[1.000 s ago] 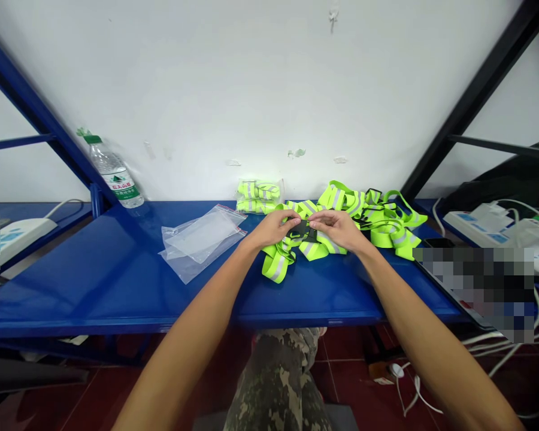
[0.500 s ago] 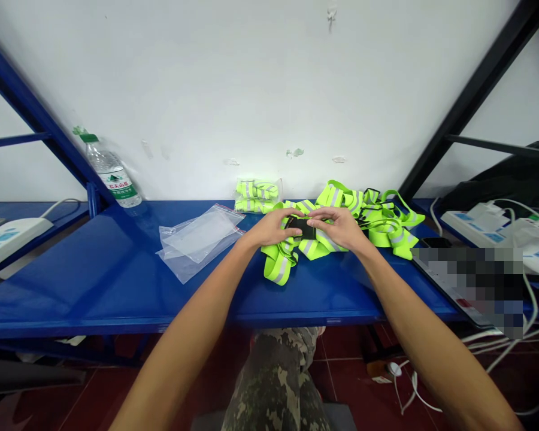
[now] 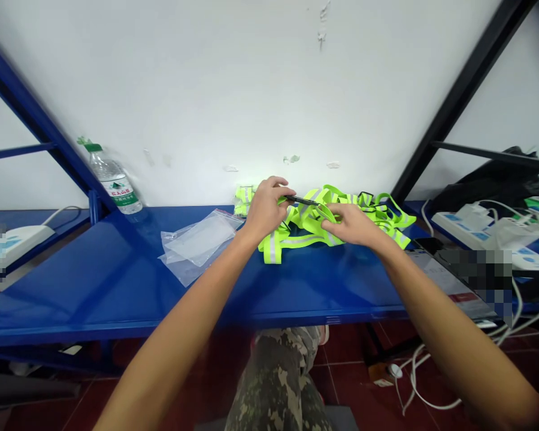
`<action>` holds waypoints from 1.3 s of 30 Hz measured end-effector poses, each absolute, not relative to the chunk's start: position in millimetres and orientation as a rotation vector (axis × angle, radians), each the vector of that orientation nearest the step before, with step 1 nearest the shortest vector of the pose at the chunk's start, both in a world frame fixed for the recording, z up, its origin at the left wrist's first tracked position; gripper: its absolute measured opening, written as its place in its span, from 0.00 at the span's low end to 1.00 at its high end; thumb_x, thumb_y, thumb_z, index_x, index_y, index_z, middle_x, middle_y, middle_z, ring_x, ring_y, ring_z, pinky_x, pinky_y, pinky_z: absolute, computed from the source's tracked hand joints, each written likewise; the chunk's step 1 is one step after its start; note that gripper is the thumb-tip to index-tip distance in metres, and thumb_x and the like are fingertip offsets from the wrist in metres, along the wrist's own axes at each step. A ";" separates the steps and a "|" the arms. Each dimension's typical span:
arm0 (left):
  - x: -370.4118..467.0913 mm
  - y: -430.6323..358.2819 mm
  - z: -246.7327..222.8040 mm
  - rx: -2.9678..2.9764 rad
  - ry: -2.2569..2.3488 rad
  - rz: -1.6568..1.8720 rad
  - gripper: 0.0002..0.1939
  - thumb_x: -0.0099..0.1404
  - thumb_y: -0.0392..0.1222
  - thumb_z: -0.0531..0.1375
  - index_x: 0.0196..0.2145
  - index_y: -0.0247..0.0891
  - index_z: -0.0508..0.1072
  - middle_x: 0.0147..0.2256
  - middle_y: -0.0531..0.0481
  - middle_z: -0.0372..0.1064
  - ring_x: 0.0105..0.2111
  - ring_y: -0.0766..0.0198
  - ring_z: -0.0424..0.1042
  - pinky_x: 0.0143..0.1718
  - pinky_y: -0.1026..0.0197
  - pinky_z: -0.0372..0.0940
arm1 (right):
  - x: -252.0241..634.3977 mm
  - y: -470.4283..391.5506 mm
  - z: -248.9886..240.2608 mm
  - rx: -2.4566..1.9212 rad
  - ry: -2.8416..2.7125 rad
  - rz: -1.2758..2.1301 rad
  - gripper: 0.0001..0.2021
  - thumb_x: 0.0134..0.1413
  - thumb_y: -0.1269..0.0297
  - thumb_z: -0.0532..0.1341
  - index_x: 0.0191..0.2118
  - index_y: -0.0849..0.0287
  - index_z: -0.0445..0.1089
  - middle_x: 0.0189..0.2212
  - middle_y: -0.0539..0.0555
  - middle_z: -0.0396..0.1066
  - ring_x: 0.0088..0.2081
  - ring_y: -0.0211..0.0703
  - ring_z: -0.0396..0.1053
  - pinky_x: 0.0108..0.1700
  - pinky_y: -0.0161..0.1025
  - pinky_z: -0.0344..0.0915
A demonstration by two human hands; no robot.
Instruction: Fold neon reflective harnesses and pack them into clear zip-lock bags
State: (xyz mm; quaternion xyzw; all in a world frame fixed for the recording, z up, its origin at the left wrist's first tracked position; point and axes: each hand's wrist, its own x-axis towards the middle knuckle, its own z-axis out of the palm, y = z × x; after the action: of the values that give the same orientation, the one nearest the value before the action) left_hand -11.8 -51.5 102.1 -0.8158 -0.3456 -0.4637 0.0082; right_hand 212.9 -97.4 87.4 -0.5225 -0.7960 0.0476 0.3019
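A black buckle (image 3: pixel 303 200) is held edge-on above a tangle of neon yellow-green reflective straps (image 3: pixel 296 240) with silver stripes. My left hand (image 3: pixel 267 205) is closed on the buckle's left end. My right hand (image 3: pixel 353 224) pinches a yellow-green reflective strap (image 3: pixel 327 214) near the buckle's right end; its fingertips are partly hidden by the webbing. One strap end hangs flat towards the front, below my left hand. More straps with black fittings (image 3: pixel 366 199) lie heaped behind and right of my right hand.
Clear zip bags (image 3: pixel 200 239) lie left of my left hand. Behind it is a packed strap bundle (image 3: pixel 242 200), partly covered. A water bottle (image 3: pixel 119 185) leans at the back left. Right are a tablet-like device (image 3: pixel 449 281), power strips (image 3: pixel 458 224) and cables. The blue table's (image 3: pixel 130 287) front edge is near.
The buckle has been lifted and tilted from facing me to edge-on. My left hand has risen with it. My right hand has shifted from the buckle to the strap beside it.
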 end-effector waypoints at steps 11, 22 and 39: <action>-46.4 -36.4 129.1 -2.574 -1.537 -1.418 0.10 0.57 0.39 0.61 0.36 0.37 0.79 0.29 0.47 0.74 0.30 0.58 0.71 0.37 0.58 0.64 | 239.1 -96.1 111.9 -1.279 -1.692 0.185 0.09 0.45 0.69 0.62 0.34 0.54 0.64 0.32 0.52 0.69 0.26 0.38 0.61 0.26 0.36 0.56; -98.0 -21.7 164.8 -3.263 -2.381 -1.515 0.12 0.49 0.33 0.70 0.33 0.33 0.76 0.32 0.42 0.76 0.30 0.60 0.76 0.33 0.58 0.70 | 282.3 -89.5 125.9 -1.226 -1.206 0.740 0.14 0.36 0.66 0.74 0.31 0.55 0.70 0.29 0.55 0.74 0.31 0.49 0.74 0.32 0.48 0.73; -111.5 -14.4 158.3 -2.993 -2.310 -1.515 0.18 0.49 0.38 0.70 0.40 0.40 0.78 0.30 0.45 0.73 0.28 0.62 0.72 0.26 0.62 0.65 | 311.6 -84.4 124.1 -1.366 -1.206 0.923 0.09 0.42 0.68 0.72 0.33 0.63 0.78 0.22 0.56 0.71 0.23 0.36 0.65 0.21 0.33 0.60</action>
State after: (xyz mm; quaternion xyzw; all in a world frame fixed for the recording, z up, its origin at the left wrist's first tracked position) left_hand -111.5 -14.4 158.3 -0.6566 -0.5067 -0.3324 -0.4490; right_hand 311.6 -84.4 124.1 -0.5705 -0.5036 0.3852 0.5221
